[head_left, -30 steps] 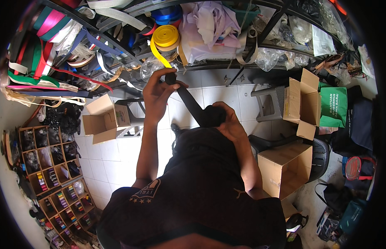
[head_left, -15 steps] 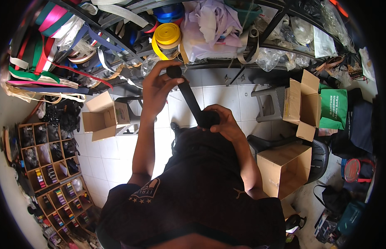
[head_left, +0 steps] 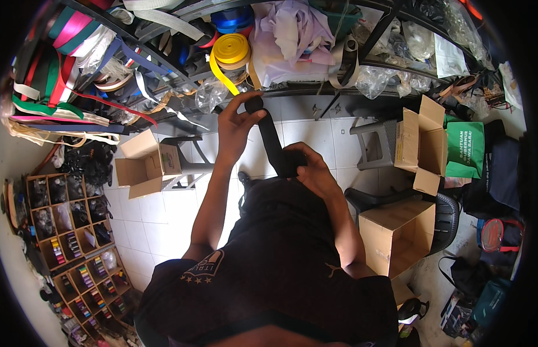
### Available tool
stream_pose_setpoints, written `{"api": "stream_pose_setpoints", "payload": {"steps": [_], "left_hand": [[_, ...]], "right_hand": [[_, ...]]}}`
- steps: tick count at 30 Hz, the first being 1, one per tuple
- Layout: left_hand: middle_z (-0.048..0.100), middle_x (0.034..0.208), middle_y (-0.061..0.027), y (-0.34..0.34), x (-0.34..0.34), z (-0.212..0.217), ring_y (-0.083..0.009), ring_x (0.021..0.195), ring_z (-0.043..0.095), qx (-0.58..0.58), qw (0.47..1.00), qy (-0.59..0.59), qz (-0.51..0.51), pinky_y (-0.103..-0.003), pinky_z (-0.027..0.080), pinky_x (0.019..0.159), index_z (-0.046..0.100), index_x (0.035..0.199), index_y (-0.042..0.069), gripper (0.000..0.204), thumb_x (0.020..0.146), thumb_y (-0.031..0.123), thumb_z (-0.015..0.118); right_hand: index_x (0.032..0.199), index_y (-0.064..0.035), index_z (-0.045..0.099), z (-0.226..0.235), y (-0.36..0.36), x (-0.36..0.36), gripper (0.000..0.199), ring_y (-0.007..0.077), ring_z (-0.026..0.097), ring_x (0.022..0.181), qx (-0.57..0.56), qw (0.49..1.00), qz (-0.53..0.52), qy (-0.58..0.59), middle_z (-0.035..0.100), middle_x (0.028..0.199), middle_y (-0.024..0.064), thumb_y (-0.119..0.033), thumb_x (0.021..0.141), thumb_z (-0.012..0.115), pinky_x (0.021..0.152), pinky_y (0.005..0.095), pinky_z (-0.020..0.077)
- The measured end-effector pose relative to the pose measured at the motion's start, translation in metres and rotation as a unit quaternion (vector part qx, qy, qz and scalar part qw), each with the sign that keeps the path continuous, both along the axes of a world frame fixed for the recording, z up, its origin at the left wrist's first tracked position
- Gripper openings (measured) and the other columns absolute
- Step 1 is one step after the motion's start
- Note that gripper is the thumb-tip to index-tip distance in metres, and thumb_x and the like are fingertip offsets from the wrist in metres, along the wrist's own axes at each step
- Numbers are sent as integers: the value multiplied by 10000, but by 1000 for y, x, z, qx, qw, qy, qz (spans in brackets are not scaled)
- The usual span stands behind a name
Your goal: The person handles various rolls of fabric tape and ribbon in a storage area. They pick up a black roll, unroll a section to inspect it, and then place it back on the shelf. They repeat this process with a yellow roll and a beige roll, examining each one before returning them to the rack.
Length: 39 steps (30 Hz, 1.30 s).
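Observation:
A black webbing band (head_left: 272,139) stretches at a slant between my two hands, in front of my body. Its upper end is wound into a small coil (head_left: 254,104), pinched between the thumb and fingers of my left hand (head_left: 233,132). Lower and to the right, my right hand (head_left: 318,174) grips a larger dark coil (head_left: 291,163) of the same band, thumb at its near side. The dark clothing just below makes the lower coil's outline hard to make out.
A shelf ahead holds a yellow webbing roll (head_left: 231,49), a lilac cloth (head_left: 292,34) and plastic bags. Cardboard boxes (head_left: 396,237) stand right, another box (head_left: 147,162) left, near a grey stool (head_left: 373,144). A wooden thread rack (head_left: 72,231) stands at far left.
My left hand and the small coil have moved slightly right and nearer to me. The band between the hands looks a little shorter. My right hand has shifted only slightly.

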<state>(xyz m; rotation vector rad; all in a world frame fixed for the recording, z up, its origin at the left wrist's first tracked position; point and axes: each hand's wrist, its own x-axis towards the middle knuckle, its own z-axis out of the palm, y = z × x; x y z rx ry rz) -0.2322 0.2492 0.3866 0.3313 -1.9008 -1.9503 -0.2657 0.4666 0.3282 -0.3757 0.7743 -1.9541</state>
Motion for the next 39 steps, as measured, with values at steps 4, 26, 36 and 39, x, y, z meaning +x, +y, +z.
{"api": "stream_pose_setpoints", "payload": {"steps": [4,26,36,39], "left_hand": [[637,1035,-52,2,-2,-2,-95,821,631,21,999,22,16,-239,522,747,596,1224,0,369,868,-16,692],[635,1015,-60,18,-2,-10,-97,801,643,49,999,2,-3,-238,527,733,614,1205,10,386,835,-47,707],[617,1101,-77,55,6,-14,-159,880,654,91,993,-60,43,-255,541,754,580,1207,12,369,853,-36,673],[610,923,-60,55,3,-25,-124,749,644,50,995,-34,84,-244,526,664,577,1241,39,380,877,-15,670]], "right_hand": [[1351,10,433,6,-1,2,522,279,638,1010,-5,997,10,-72,605,1154,155,-185,908,630,816,381,545],[1301,2,476,9,-6,-4,497,190,618,848,17,997,-9,-79,618,1044,133,-177,874,657,696,292,507],[1248,-105,548,7,-6,-2,348,63,580,876,124,992,-30,-3,641,1065,35,-116,911,633,670,193,433],[1275,-65,516,8,-5,-11,368,107,615,961,155,987,-9,32,625,1065,55,-123,929,628,780,256,513]]}}
